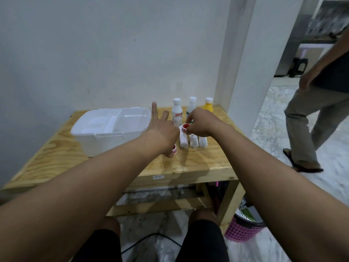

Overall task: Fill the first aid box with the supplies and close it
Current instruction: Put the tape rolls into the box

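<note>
Fig.: pick-up step. My L hand (160,132): index + middle straight, thumb seems to pinch near tape roll (174,149). My R hand (202,122) pinches far tape roll (185,127) above bandage rolls (194,141). First aid box (105,142) open, left of hands, on table (62,154); bottles (177,112) behind. Next, prob.: carry rolls over box rim, release.

White plastic bottle with a red label band (177,114), near the back edge of the tabletop: under the band I read dark print, looks like "ALKOHOL". The brand on the red band is too blurred and the small print below is unreadable. Small white sticker (158,177) on the front edge of the light wooden table (56,152): digits, can't make them out.
</note>
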The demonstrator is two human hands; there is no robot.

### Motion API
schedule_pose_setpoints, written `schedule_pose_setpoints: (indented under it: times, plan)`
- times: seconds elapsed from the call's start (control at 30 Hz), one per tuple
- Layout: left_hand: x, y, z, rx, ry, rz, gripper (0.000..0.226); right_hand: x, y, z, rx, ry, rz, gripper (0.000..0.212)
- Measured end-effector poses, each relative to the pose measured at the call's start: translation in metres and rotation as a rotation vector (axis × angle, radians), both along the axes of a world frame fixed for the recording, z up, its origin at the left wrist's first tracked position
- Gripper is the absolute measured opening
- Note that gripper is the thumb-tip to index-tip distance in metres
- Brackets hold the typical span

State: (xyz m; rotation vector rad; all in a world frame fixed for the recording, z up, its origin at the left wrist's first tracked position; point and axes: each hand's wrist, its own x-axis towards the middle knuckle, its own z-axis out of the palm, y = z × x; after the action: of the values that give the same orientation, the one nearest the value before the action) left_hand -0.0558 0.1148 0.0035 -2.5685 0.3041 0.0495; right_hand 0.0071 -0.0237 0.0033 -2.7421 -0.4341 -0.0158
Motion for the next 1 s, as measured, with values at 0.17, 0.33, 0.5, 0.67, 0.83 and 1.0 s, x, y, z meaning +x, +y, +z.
schedule_pose_setpoints:
  times: [0.17,0.33,0.5,0.67,0.83,1.0]
  plan:
    - [-0.019,-0.004,-0.002,-0.035,-0.042,-0.101,0.033,-0.004,-0.001,0.004,0.008,-0.009,-0.002,0.024]
    - [-0.038,-0.007,-0.006,-0.126,-0.043,-0.14,0.021,-0.01,0.0,0.01,0.009,-0.014,-0.002,0.023]
    - [-0.051,-0.002,-0.014,-0.22,-0.015,-0.114,0.031,-0.016,0.001,0.015,0.017,-0.024,0.008,0.025]
    - [-0.056,0.005,-0.033,-0.483,-0.049,-0.104,0.033,-0.02,0.004,0.017,0.006,-0.032,0.015,0.024]
    - [-0.065,0.01,-0.052,-0.906,-0.099,0.002,0.019,-0.026,0.007,0.018,0.005,-0.025,0.022,0.026]
    - [-0.068,0.009,-0.057,-1.049,-0.123,0.062,0.016,-0.032,0.008,0.016,0.003,-0.013,0.028,0.027]
